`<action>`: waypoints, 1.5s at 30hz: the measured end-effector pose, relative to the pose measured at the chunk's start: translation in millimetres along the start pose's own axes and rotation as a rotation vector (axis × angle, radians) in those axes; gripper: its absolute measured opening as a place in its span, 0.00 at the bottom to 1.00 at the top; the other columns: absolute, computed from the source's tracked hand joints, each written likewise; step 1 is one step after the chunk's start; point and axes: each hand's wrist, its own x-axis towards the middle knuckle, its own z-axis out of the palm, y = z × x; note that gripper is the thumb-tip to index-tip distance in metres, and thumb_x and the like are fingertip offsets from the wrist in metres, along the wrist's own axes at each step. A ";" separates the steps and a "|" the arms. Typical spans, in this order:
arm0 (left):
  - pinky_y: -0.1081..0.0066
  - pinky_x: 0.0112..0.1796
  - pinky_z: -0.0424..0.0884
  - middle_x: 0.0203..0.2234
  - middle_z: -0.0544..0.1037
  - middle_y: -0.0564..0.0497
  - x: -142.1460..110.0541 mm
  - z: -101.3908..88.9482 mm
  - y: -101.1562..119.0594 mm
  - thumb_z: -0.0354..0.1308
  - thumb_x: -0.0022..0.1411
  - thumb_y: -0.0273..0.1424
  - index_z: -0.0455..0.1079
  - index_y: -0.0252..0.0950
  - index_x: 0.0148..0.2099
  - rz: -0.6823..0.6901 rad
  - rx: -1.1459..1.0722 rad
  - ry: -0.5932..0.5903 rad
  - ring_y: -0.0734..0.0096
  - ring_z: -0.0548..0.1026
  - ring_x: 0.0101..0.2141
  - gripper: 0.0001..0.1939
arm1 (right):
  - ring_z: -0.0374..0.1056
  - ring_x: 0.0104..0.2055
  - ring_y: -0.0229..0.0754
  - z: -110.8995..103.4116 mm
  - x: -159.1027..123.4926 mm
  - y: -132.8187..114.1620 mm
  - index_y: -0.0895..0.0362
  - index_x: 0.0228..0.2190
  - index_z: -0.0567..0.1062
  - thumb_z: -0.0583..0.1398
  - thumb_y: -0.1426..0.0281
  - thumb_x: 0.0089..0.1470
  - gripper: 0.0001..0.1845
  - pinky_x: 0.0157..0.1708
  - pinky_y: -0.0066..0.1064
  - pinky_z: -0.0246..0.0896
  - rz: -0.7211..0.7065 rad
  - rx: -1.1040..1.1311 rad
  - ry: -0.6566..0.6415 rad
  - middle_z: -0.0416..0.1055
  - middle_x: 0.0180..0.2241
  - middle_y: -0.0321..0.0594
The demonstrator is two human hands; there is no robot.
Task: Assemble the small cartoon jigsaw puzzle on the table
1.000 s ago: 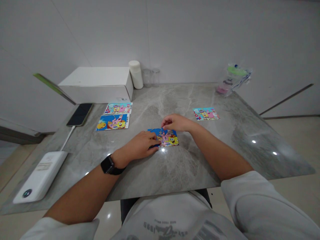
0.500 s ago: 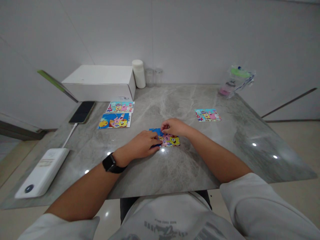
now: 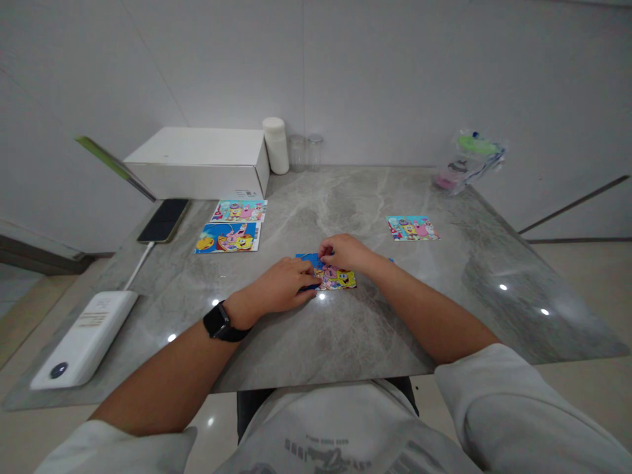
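Observation:
A small cartoon picture [image 3: 336,278] lies flat near the front middle of the table, blue at its upper left with a yellow character at right. Its surface looks like that of a jigsaw, but the seams are too small to make out. My left hand [image 3: 282,284], with a black watch on the wrist, rests on its left side, fingers stretched and thumb apart. Over its upper edge is my right hand [image 3: 344,251], thumb and fingertips pinched together; whatever they hold is hidden. A little blue bit [image 3: 392,260] shows just behind my right forearm.
At left lie two cartoon cards [image 3: 228,238], a phone [image 3: 164,220] and a white power bank [image 3: 86,339] joined by a cable. Behind stand a white box [image 3: 195,178], a white bottle [image 3: 275,146] and two clear glasses [image 3: 315,153]. Rightward are another card [image 3: 413,228] and a plastic bag [image 3: 467,163].
The whole view has shifted very slightly. A blue bit now shows behind my right forearm. Both hands keep nearly the same place on the picture.

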 end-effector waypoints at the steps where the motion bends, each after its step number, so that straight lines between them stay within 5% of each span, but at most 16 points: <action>1: 0.59 0.47 0.74 0.45 0.80 0.44 -0.1 -0.2 0.1 0.60 0.73 0.36 0.81 0.41 0.57 0.001 0.001 0.001 0.58 0.78 0.45 0.15 | 0.78 0.41 0.41 0.9 -0.1 -0.3 0.54 0.39 0.85 0.67 0.73 0.59 0.07 0.39 0.29 0.64 -0.001 -0.020 0.010 0.85 0.39 0.38; 19: 0.59 0.49 0.74 0.46 0.81 0.44 -0.6 2.4 -1.1 0.61 0.72 0.36 0.80 0.41 0.57 -0.015 -0.012 0.012 0.58 0.78 0.46 0.15 | 0.76 0.41 0.42 -5.8 -6.4 -9.5 0.54 0.39 0.86 0.68 0.69 0.59 0.06 0.38 0.29 0.61 0.012 -0.125 -0.001 0.84 0.40 0.40; 26: 0.59 0.48 0.74 0.46 0.81 0.44 -0.3 3.7 -2.8 0.61 0.73 0.36 0.80 0.40 0.57 -0.001 -0.008 0.038 0.58 0.79 0.44 0.14 | 0.74 0.37 0.40 -66.0 -24.2 15.5 0.56 0.40 0.85 0.65 0.67 0.62 0.09 0.40 0.30 0.63 0.037 0.053 0.249 0.83 0.38 0.40; 31: 0.60 0.46 0.73 0.44 0.82 0.45 -0.1 2.5 -2.4 0.59 0.74 0.35 0.80 0.41 0.54 0.000 -0.003 0.053 0.59 0.79 0.43 0.12 | 0.75 0.40 0.44 -97.0 -59.2 58.8 0.54 0.43 0.85 0.62 0.63 0.64 0.13 0.44 0.34 0.65 0.156 -0.034 0.228 0.83 0.41 0.43; 37: 0.61 0.45 0.71 0.43 0.81 0.46 0.5 2.5 -1.9 0.58 0.74 0.35 0.80 0.42 0.53 0.010 0.018 0.064 0.60 0.79 0.43 0.11 | 0.77 0.44 0.45 -73.5 -97.0 111.0 0.54 0.42 0.85 0.65 0.70 0.60 0.09 0.45 0.32 0.67 0.244 -0.094 0.031 0.83 0.42 0.43; 45: 0.61 0.44 0.71 0.45 0.81 0.45 2.9 4.8 -5.3 0.55 0.76 0.35 0.78 0.41 0.56 0.033 0.035 0.099 0.59 0.79 0.44 0.13 | 0.77 0.40 0.44 -45.1 -101.9 128.2 0.56 0.39 0.83 0.70 0.68 0.55 0.08 0.40 0.30 0.64 0.231 -0.094 -0.026 0.83 0.40 0.42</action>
